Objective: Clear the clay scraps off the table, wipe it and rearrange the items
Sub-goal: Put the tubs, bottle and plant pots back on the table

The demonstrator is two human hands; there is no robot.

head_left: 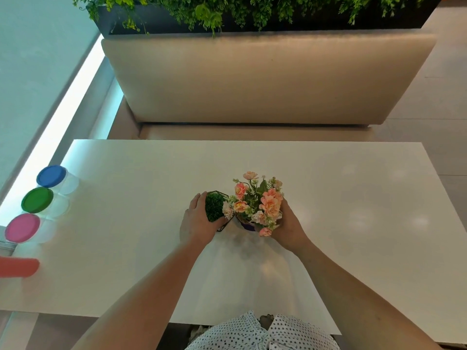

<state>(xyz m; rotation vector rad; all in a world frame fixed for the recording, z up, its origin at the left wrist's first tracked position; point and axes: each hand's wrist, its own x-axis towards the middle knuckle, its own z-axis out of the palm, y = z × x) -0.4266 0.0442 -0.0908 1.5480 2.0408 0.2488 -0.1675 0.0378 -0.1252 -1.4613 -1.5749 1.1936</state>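
Observation:
On the white table (353,198), near its middle, stand two decorations side by side. My left hand (195,222) grips a green grass ball in a black wire frame (214,205). My right hand (288,227) is curled round the pot of a pink and peach flower bouquet (257,200); the purple pot (246,225) shows only a little under the blooms. The two decorations touch each other. No clay scraps are visible on the table.
Along the table's left edge stand clear jars with a blue lid (51,176), a green lid (37,199) and a pink lid (22,227), plus a red lid (19,267) at the frame edge. A beige bench (265,79) and planter lie beyond the table.

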